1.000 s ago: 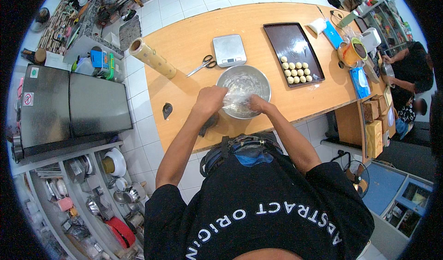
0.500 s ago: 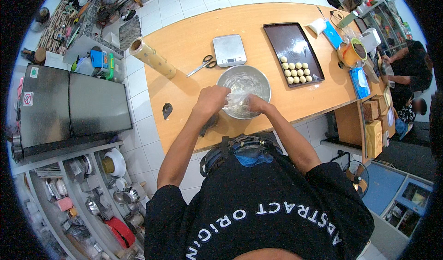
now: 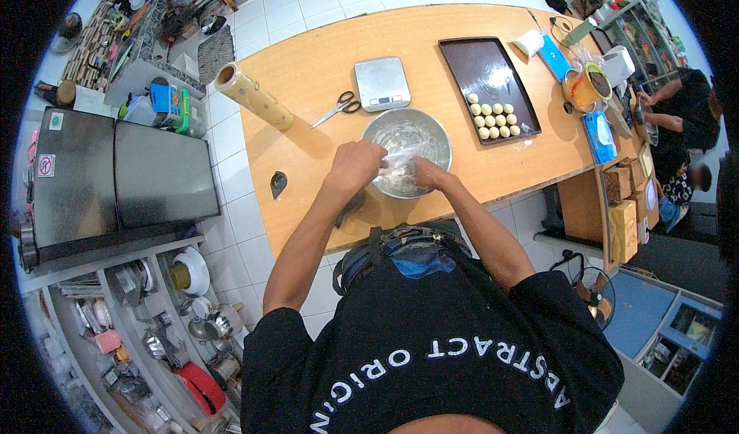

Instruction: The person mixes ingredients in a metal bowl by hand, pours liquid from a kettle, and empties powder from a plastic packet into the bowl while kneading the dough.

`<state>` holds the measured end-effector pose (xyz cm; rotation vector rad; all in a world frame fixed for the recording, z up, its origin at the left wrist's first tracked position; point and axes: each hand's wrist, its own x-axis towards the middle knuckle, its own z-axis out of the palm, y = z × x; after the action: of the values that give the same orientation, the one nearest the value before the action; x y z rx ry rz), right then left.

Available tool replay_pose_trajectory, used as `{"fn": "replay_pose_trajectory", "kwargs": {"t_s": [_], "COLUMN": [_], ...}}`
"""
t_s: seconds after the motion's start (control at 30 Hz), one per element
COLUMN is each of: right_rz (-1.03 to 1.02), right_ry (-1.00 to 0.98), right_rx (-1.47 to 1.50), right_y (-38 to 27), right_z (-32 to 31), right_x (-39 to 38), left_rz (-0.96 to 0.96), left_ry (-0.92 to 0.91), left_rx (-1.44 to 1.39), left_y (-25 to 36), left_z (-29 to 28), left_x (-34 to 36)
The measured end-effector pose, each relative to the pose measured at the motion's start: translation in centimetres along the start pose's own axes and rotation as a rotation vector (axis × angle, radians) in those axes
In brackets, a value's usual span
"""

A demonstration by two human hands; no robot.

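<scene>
Working at the near edge of the wooden table [image 3: 531, 168], both hands close together over a round metal bowl [image 3: 419, 130]. Left hand [image 3: 356, 165] curled shut at the bowl's near-left rim, right hand [image 3: 426, 174] pinching a thin clear film [image 3: 398, 159] stretched between the two. Lying just beyond the bowl, scissors [image 3: 339, 108] and a small silver scale [image 3: 382, 83]. Resting further left, a roll of wrap [image 3: 252, 95]. Sitting to the right, a dark baking tray [image 3: 486, 88] carrying pale dough balls [image 3: 493, 117].
</scene>
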<state>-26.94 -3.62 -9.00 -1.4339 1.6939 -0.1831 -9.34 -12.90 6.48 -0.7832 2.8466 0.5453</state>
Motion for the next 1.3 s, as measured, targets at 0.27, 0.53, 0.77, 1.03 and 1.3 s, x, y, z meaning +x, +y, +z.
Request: {"fn": "replay_pose_trajectory", "kwargs": {"t_s": [0.27,0.53,0.77,1.03,1.3], "right_rz": [-0.02,-0.045,-0.15,-0.065,0.025], "right_ry": [0.038,-0.009,0.275,0.077,0.117], "right_rx": [-0.02,-0.169,-0.01,-0.063,0.078], "right_y": [-2.0,-0.5,0.3,1.2,-1.1], "right_z": [-0.8,-0.1,1.3,1.0,-0.1], "right_x": [-1.3,-0.2,-0.2,0.5,-1.3], "left_rz": [-0.036,0.002,-0.09,-0.053,-0.08], "left_ry": [-0.04,-0.096,-0.172,-0.158,-0.169], "left_rx": [0.029,-0.043,-0.166,-0.225,-0.31], "left_y": [-0.4,-1.0,-1.8,-1.1,-1.0], "left_z": [0.7,0.4,1.7,1.3,1.2], "left_x": [0.1,0.3,0.9,1.5,2.3]}}
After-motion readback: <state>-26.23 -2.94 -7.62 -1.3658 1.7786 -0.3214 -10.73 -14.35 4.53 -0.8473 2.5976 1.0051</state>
